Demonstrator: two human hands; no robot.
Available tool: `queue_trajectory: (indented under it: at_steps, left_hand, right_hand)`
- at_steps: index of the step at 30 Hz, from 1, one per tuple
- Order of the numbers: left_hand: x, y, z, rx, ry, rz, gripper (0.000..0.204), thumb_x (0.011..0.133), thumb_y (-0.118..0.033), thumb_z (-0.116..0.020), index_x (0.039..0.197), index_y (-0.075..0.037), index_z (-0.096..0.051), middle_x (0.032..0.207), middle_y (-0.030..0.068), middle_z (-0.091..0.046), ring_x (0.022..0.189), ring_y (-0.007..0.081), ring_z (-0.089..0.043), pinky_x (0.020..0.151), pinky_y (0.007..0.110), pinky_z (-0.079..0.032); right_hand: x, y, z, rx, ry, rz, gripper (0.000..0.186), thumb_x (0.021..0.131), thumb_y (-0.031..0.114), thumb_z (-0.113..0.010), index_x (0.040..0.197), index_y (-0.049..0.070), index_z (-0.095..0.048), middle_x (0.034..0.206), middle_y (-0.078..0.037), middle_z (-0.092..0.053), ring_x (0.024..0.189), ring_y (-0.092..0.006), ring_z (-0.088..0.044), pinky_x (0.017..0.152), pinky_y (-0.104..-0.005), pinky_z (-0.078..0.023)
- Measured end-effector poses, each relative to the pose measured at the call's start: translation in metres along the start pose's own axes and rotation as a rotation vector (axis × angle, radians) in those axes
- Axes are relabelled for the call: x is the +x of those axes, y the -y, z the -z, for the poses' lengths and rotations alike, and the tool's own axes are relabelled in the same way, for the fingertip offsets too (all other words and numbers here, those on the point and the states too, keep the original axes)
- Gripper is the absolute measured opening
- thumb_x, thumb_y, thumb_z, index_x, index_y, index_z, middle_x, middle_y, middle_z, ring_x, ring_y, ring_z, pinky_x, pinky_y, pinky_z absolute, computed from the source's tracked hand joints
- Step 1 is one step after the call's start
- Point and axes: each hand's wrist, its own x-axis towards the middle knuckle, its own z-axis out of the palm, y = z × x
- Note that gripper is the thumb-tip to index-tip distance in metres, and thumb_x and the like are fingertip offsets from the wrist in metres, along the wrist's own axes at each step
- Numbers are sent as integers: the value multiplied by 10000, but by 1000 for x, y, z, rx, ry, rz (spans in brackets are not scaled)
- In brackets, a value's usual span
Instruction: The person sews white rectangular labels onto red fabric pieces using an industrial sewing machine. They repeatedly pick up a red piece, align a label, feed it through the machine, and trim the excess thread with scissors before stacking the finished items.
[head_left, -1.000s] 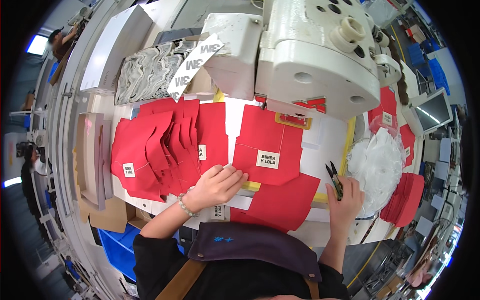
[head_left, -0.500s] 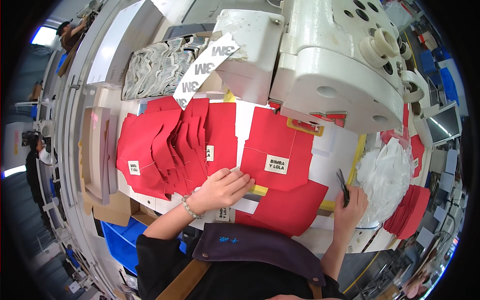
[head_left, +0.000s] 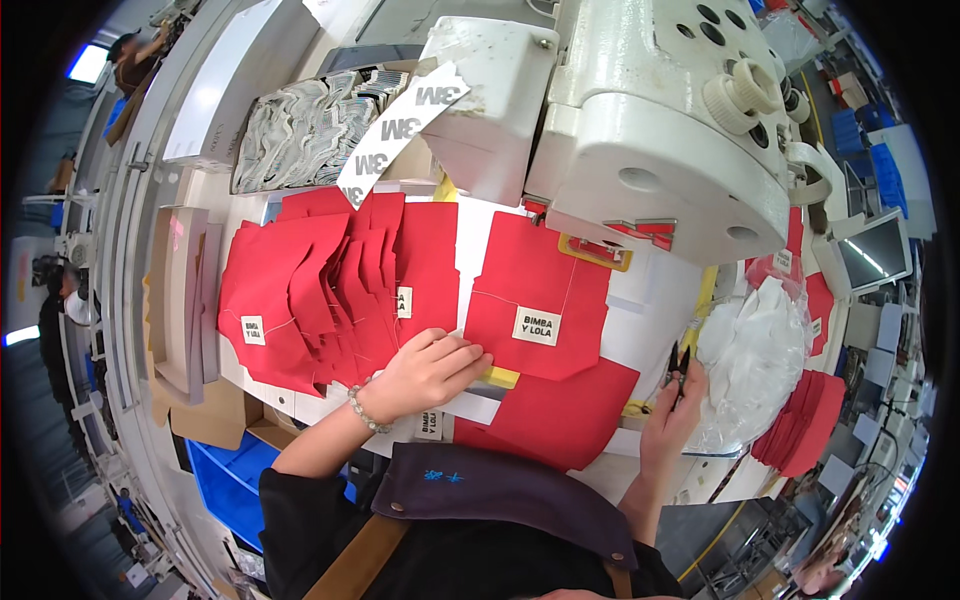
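Note:
A red fabric piece (head_left: 535, 275) with a pale label sewn on lies on the white sewing bed, its top edge near the machine's needle area. My left hand (head_left: 430, 375), fingers closed together, pinches or presses the piece's lower left edge. My right hand (head_left: 675, 410) is wrapped round small black thread snips (head_left: 680, 368) to the right of the fabric, blade tips upward and apart. Below, another red fabric piece (head_left: 560, 420) lies partly under the first. Loose threads trail across the labelled piece. My left fingertips partly hide its edge.
A white sewing machine (head_left: 650, 165) stands over the far side. On the left lie overlapping red pieces (head_left: 285, 290), with a box of folded labels (head_left: 305, 135) behind. To the right are a plastic bag of white material (head_left: 750, 365) and a red stack (head_left: 800, 425).
In my right hand the snips have turned more upright, and their blades now show apart. The whole view has shifted slightly; my left hand stays at the fabric's edge.

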Motion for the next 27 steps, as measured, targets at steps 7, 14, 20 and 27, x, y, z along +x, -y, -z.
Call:
queue_trajectory:
  at_steps: [7,14,20,27]
  left_hand:
    - [0,1,19,72,-111,-106,325,737,-80,-654,1056,-30,-695,1019,47,-638,870,160,-619,756,301,-503]
    - [-10,-9,56,187,-142,-106,321,728,-51,-654,1040,-6,-714,973,61,-654,840,165,-628,689,288,-503]
    - [-25,-11,55,212,-131,-55,319,717,-62,-662,1026,-12,-721,952,52,-653,837,170,-633,693,293,-492]
    - [-26,-12,56,168,-163,-41,302,741,-32,-654,1037,6,-705,951,62,-645,820,175,-632,679,300,-504]
  right_hand:
    - [30,26,11,305,267,-203,309,913,-30,-490,1210,19,-561,719,-15,-465,614,-80,-368,606,-228,-355]
    - [71,51,-12,-441,107,718,390,750,234,-795,1120,158,-702,684,21,-475,507,-143,-460,523,-299,-326]
    - [93,63,-52,-564,151,939,346,764,240,-778,1091,154,-707,701,17,-445,522,-114,-476,546,-295,-325]
    - [100,53,-83,-517,152,990,279,778,238,-782,1033,147,-715,695,19,-526,527,-130,-508,555,-275,-371]
